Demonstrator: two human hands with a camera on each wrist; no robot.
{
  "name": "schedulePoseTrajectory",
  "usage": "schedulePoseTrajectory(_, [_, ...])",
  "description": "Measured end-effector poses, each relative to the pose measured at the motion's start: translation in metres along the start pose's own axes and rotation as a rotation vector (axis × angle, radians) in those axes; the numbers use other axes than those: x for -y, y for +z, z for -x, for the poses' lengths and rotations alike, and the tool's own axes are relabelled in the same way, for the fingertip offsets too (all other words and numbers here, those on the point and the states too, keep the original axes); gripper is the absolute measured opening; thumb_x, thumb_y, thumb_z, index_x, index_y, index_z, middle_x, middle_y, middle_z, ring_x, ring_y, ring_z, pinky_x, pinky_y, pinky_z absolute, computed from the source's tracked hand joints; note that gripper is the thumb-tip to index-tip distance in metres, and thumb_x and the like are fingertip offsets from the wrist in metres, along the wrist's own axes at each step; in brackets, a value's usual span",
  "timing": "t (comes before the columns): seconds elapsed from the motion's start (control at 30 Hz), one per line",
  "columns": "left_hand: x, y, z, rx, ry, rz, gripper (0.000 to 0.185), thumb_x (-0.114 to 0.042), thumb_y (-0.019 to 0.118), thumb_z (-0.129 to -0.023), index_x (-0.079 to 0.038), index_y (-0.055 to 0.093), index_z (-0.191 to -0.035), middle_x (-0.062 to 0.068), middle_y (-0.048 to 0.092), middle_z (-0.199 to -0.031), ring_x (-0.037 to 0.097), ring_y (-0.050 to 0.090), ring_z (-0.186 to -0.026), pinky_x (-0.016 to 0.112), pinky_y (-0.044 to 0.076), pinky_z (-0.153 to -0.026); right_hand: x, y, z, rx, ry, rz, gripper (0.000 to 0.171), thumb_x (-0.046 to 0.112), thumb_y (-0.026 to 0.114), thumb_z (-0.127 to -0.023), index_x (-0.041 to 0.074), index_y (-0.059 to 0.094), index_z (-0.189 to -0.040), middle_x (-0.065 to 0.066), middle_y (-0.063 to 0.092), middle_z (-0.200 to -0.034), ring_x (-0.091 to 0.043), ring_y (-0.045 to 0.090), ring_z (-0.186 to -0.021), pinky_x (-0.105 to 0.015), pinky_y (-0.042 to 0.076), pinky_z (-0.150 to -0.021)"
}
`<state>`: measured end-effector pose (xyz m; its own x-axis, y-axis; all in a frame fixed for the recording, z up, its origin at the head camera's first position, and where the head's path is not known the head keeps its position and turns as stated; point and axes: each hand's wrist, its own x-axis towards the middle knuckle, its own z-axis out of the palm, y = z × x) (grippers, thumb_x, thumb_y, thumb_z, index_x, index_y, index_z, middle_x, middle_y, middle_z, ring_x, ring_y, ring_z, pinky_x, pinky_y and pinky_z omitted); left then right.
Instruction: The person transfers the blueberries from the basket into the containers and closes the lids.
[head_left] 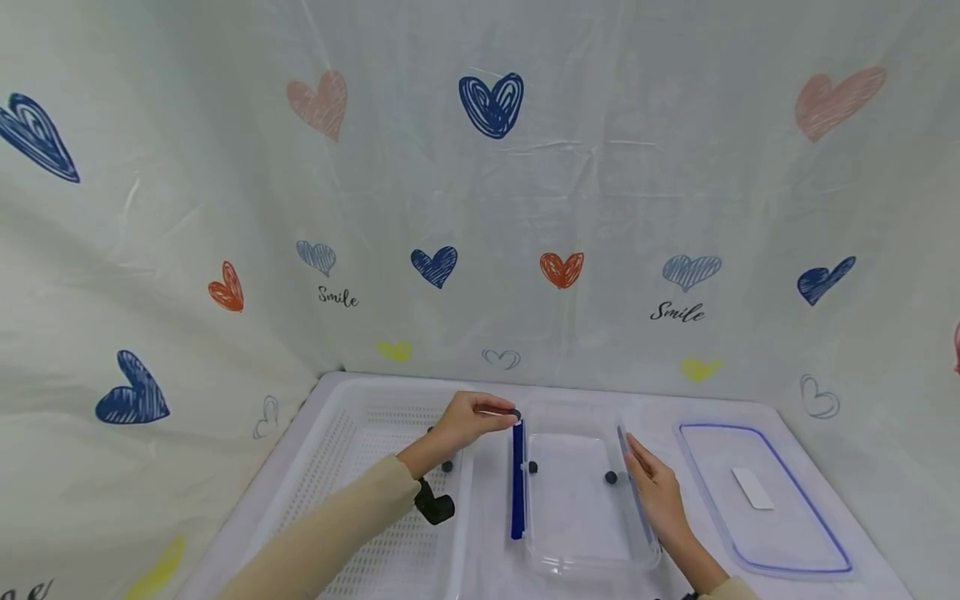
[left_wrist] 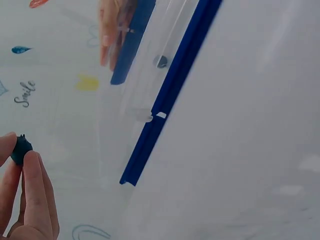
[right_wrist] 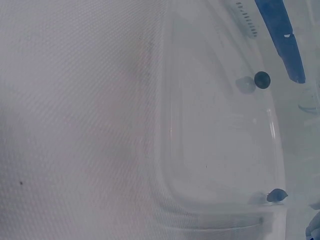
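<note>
My left hand (head_left: 465, 419) pinches a blueberry (left_wrist: 21, 150) between thumb and fingertips. It is near the far left corner of a clear plastic container (head_left: 577, 560), above the blue-edged flap (head_left: 518, 492) on the container's left side. Against the flap on the container's right side rests my right hand (head_left: 656, 492), its fingers fairly straight along the outside. Two small dark berries lie inside the container: one berry (head_left: 533, 467) by the left wall and another berry (head_left: 611, 477) toward the right. The right wrist view shows the container floor, but not the right hand's fingers.
A white perforated basket (head_left: 300, 492) stands on the left, with a few dark berries (head_left: 447, 467) in it, partly behind my left arm. On the right lies a clear lid (head_left: 795, 521) with a blue seal and a white label. A heart-printed curtain (head_left: 600, 183) surrounds the table.
</note>
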<state>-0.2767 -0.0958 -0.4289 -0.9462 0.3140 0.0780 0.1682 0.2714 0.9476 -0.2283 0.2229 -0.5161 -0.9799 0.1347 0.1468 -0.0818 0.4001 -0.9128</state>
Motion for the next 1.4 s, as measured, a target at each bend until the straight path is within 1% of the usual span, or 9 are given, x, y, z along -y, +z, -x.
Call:
schedulePoseTrajectory(0.17, [-0.001, 0.008, -0.003, 0.03, 0.007, 0.009, 0.028, -0.019, 0.077, -0.09, -0.004, 0.073, -0.113, 0.007, 0.072, -0.11, 0.021, 0.07, -0.098, 0.04, 0.055, -0.09, -0.001, 0.001, -0.001, -0.001, -0.014, -0.011, 0.052, 0.026, 0.051, -0.106, -0.001, 0.041, -0.149, -0.017, 0.044, -0.148, -0.032, 0.039, -0.136, 0.001, 0.032, -0.087])
schedulePoseTrajectory(0.33, [-0.002, 0.014, -0.005, 0.044, -0.012, 0.006, 0.027, -0.02, 0.078, -0.089, -0.006, 0.074, -0.111, 0.004, 0.072, -0.107, 0.018, 0.069, -0.096, 0.036, 0.056, -0.088, 0.0, 0.001, -0.001, 0.005, -0.029, -0.015, 0.053, 0.028, 0.051, -0.106, -0.002, 0.041, -0.149, -0.018, 0.044, -0.147, -0.033, 0.039, -0.137, 0.001, 0.031, -0.088])
schedulePoseTrajectory(0.5, [-0.003, 0.02, -0.007, 0.073, -0.016, -0.003, 0.025, -0.021, 0.078, -0.088, -0.007, 0.075, -0.109, 0.001, 0.072, -0.104, 0.016, 0.07, -0.093, 0.035, 0.056, -0.087, 0.0, 0.001, 0.001, 0.009, -0.029, -0.013, 0.054, 0.029, 0.05, -0.107, -0.003, 0.04, -0.149, -0.019, 0.044, -0.148, -0.034, 0.038, -0.137, 0.001, 0.031, -0.087])
schedulePoseTrajectory(0.7, [-0.006, 0.026, -0.011, 0.11, -0.011, -0.001, 0.023, -0.021, 0.079, -0.087, -0.01, 0.076, -0.107, -0.002, 0.072, -0.101, 0.015, 0.069, -0.091, 0.034, 0.056, -0.087, 0.0, 0.001, 0.001, -0.007, -0.03, -0.008, 0.052, 0.027, 0.051, -0.106, -0.002, 0.042, -0.148, -0.019, 0.045, -0.146, -0.035, 0.04, -0.135, 0.001, 0.032, -0.087])
schedulePoseTrajectory(0.83, [-0.007, 0.03, -0.013, 0.127, 0.001, 0.004, 0.022, -0.019, 0.079, -0.088, -0.008, 0.076, -0.107, -0.001, 0.072, -0.1, 0.014, 0.069, -0.09, 0.032, 0.056, -0.087, 0.001, -0.001, 0.002, -0.002, -0.011, -0.019, 0.051, 0.027, 0.051, -0.106, -0.001, 0.042, -0.148, -0.018, 0.045, -0.147, -0.032, 0.04, -0.136, 0.0, 0.032, -0.087])
schedulePoseTrajectory(0.97, [-0.009, 0.033, -0.014, 0.134, 0.024, 0.017, 0.022, -0.016, 0.079, -0.087, -0.005, 0.076, -0.106, 0.002, 0.073, -0.1, 0.015, 0.069, -0.089, 0.03, 0.057, -0.083, 0.002, -0.002, 0.001, 0.008, 0.007, -0.031, 0.052, 0.027, 0.051, -0.106, 0.0, 0.042, -0.149, -0.018, 0.044, -0.148, -0.03, 0.039, -0.137, 0.0, 0.032, -0.088])
schedulePoseTrajectory(1.13, [-0.011, 0.039, -0.014, 0.141, 0.039, 0.016, 0.022, -0.013, 0.079, -0.087, -0.003, 0.075, -0.106, 0.005, 0.073, -0.1, 0.014, 0.068, -0.087, 0.028, 0.057, -0.079, 0.002, -0.001, 0.0, 0.007, 0.009, -0.029, 0.051, 0.025, 0.052, -0.106, 0.0, 0.042, -0.149, -0.017, 0.043, -0.148, -0.028, 0.039, -0.137, 0.0, 0.032, -0.088])
schedulePoseTrajectory(1.4, [-0.009, 0.049, -0.016, 0.133, 0.02, -0.017, 0.019, -0.007, 0.077, -0.088, -0.001, 0.075, -0.106, 0.009, 0.073, -0.102, 0.013, 0.068, -0.084, 0.026, 0.056, -0.077, 0.003, -0.001, 0.001, 0.01, -0.004, -0.041, 0.05, 0.023, 0.052, -0.106, -0.002, 0.042, -0.148, -0.019, 0.043, -0.148, -0.029, 0.038, -0.137, -0.001, 0.032, -0.089])
